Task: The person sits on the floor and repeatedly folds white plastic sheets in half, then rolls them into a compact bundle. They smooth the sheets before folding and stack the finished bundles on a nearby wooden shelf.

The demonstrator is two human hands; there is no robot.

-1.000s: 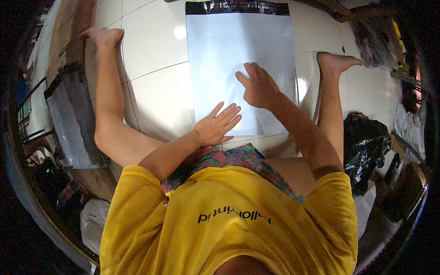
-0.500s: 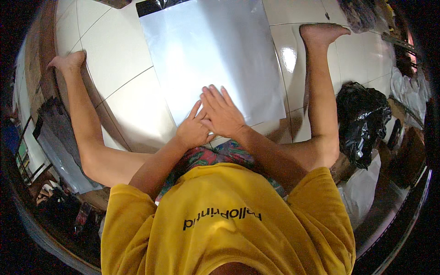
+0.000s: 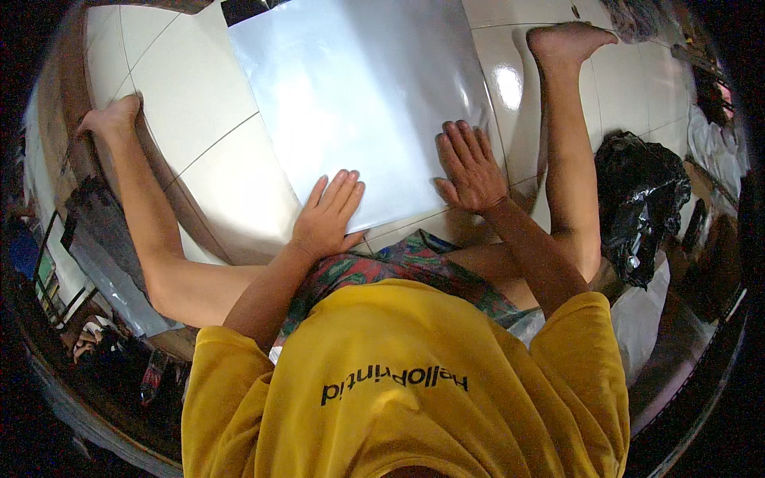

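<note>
Moved apart, left hand (image 3: 323,219) and right hand (image 3: 472,177) lie spread on a pale sheet (image 3: 358,111); white tiles (image 3: 215,187) shine, black bag (image 3: 637,199) lies rightward.

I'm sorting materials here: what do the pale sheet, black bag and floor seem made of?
Pale sheet: probably smooth plastic film; it has a soft sheen and faint ripples.
Black bag: likely thin, glossy plastic, crumpled with sharp highlights.
Floor: apparently glazed ceramic tile, given the thin joints and bright reflection.
</note>
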